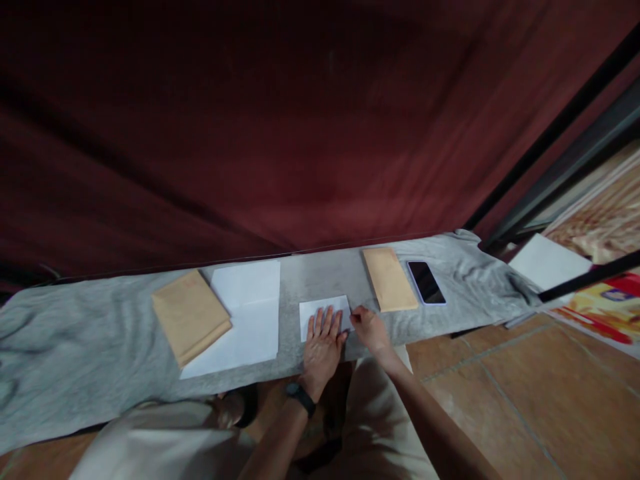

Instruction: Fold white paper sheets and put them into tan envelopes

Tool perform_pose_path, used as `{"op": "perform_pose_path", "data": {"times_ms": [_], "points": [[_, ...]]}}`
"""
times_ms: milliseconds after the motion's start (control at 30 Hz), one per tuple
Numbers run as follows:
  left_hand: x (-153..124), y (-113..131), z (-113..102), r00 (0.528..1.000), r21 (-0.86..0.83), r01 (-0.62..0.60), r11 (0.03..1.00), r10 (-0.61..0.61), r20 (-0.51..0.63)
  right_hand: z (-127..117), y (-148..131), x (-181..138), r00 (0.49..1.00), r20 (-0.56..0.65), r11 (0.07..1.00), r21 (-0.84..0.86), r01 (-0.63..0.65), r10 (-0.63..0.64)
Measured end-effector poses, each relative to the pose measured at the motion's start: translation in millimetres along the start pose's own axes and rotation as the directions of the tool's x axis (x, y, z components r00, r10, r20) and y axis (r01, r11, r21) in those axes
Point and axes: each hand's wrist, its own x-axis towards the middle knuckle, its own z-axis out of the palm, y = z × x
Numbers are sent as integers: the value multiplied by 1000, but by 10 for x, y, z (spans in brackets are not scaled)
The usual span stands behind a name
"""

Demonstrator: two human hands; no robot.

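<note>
A small folded sheet of white paper [311, 309] lies on the grey cloth in front of me. My left hand [323, 343], with a dark watch on its wrist, presses flat on it with fingers stretched out. At the paper's right edge is my right hand [369, 328], its fingers curled and pinched together. Whether paper is between those fingertips is too small to make out. Just beyond the right hand rests a brown envelope [391, 279].
Larger white sheets [253, 320] lie to the left, partly under a stack of brown envelopes [190, 312]. A phone [427, 283] is at the right on the cloth-covered bench [100, 333]. A dark red curtain [300, 133] hangs behind. Black bars [555, 140] stand at the right.
</note>
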Motion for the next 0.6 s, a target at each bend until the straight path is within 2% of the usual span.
{"op": "perform_pose_path", "data": {"times_ms": [100,200,267,433,600], "points": [[-10,13,21,1000,32,-4,999,3,28,108,-61,-90,963,-157,973,-100,206,-220],[-31,1,68,997,50,-54,997,51,55,273,-109,-134,872,-132,881,-116,460,-472],[-45,-8,95,996,62,-68,996,64,56,363,-95,-124,824,-95,826,-163,540,-558],[-78,-19,98,1000,43,-10,999,10,-5,399,55,-24,806,-77,775,-343,531,-586],[-159,-65,50,993,-9,71,997,-72,-93,351,159,41,800,-87,746,-432,507,-594]]}}
